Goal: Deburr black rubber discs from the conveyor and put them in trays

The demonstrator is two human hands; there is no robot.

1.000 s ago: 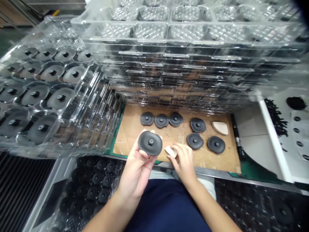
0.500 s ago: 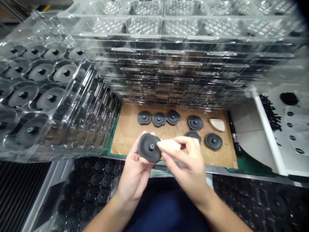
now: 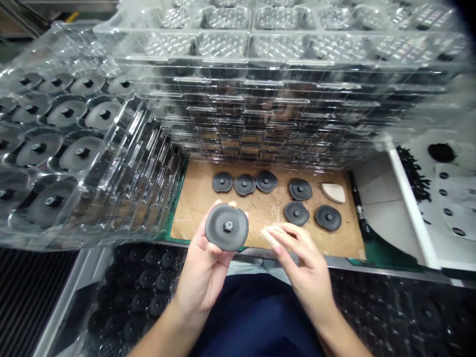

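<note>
My left hand point(image 3: 203, 270) holds up a black rubber disc point(image 3: 226, 227) with a small centre hub, gripped at its edge by the fingertips. Just to its right, my right hand point(image 3: 305, 270) pinches a small pale wedge-shaped piece point(image 3: 268, 235), apart from the disc. Beyond both hands, several more black discs point(image 3: 296, 213) lie on a brown cardboard sheet point(image 3: 193, 198). A larger pale wedge point(image 3: 333, 192) rests at the sheet's far right.
A tall stack of clear plastic trays point(image 3: 282, 99) rises behind the cardboard. A tilted clear tray of discs point(image 3: 55, 148) leans at the left. A tray of black discs point(image 3: 137, 287) sits low at the left. A white bin point(image 3: 442, 198) stands on the right.
My right hand has pulled the pale piece off the disc's face and lowered it to the right. The left hand has turned the disc slightly and keeps holding it.
</note>
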